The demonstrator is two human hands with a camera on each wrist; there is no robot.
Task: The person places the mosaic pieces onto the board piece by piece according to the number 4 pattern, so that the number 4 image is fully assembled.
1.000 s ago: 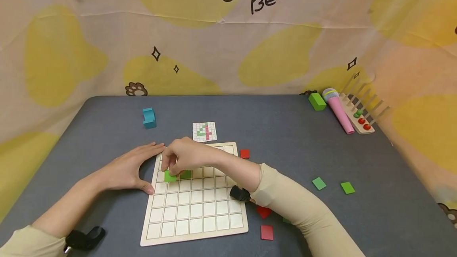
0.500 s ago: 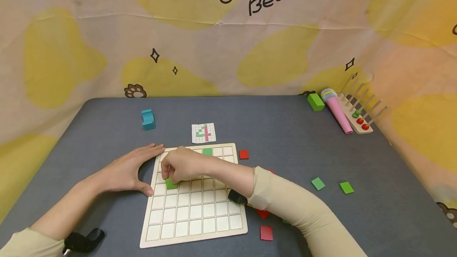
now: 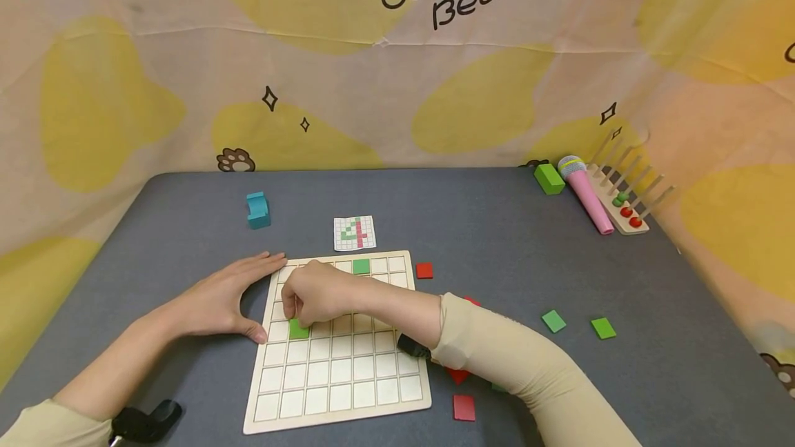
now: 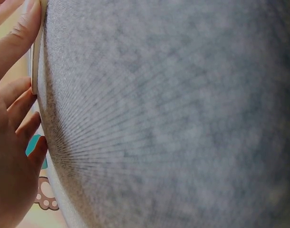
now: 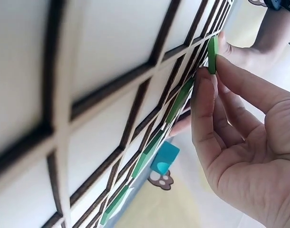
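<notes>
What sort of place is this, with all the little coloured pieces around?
Probably a tabletop play or recording corner, not a real home room. A wooden grid board with green and red tiles lies on a grey table, a toy microphone sits at the edge, and a cartoon "Cute Bear" cloth backdrop hangs behind.

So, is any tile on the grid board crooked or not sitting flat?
Yes, one. The green tile pinched by the right hand stands tilted on edge over its cell, not seated. The other green tile on the board lies flat.
</notes>
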